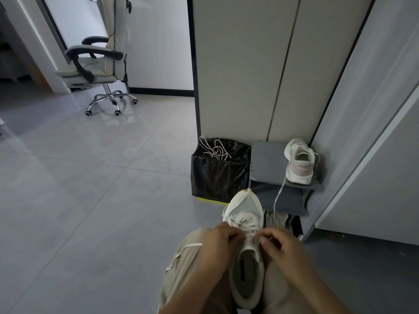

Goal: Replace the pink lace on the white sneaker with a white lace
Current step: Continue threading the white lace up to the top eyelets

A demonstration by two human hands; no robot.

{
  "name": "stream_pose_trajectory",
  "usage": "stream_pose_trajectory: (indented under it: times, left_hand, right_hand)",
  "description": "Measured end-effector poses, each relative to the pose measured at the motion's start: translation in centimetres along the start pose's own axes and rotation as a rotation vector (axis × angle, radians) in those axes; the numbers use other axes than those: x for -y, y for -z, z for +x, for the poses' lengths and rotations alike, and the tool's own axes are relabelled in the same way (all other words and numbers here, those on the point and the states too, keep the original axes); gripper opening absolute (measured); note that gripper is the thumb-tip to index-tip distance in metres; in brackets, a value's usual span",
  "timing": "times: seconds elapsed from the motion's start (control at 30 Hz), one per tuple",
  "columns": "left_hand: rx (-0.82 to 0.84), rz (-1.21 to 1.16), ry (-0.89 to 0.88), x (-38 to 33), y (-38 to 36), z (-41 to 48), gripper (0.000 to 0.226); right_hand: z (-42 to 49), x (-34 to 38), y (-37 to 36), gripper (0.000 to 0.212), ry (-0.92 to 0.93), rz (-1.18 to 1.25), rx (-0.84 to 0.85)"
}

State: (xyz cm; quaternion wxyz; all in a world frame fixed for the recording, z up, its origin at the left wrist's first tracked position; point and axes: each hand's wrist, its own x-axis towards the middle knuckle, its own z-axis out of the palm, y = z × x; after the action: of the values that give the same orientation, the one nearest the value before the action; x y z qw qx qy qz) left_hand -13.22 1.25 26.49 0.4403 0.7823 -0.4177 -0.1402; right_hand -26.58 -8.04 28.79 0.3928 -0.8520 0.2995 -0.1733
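**Slack pinch, lost end: the risk at the top eyelets**

Pinching the white lace (250,228) from both sides: fingertips (238,234) of the left hand (217,243) curled in and closed on it, and those of the right hand (281,245) closed on it likewise, just across the tongue. Steadying the sneaker (246,211) toe-forward between the knees, with nothing under it but the lap.

Easy to lose an end back through its eyelet on a loose pinch. Easy to finish lopsided by hauling harder on one side. Easy to tip the sneaker off the knees with a sharp tug. Worth minding the pale strip over the left thigh (probably the free tail, hard to tell at this blur), given the chance of a snag under a forearm.

Farther out, on the black bin bag (217,177), the pink lace (214,149), well apart and out of the way.
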Motion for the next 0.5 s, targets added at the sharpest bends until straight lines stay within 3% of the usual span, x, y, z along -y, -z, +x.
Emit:
stream_pose_trajectory:
  times: [0.13,0.37,0.5]
  left_hand:
    - [0.015,-0.067,0.047,0.0,0.1,0.2,0.013]
    - [0.029,-0.081,0.106,0.0,0.3,0.3,0.009]
    - [0.075,0.018,-0.045,-0.3,0.4,-0.3,0.018]
  right_hand:
    - [1.2,0.5,-0.4,0.003,-0.073,-0.042,0.025]
    - [1.6,1.1,-0.4,0.015,-0.109,0.064,0.057]
    - [1.7,0.9,-0.2,0.012,-0.114,0.099,0.073]
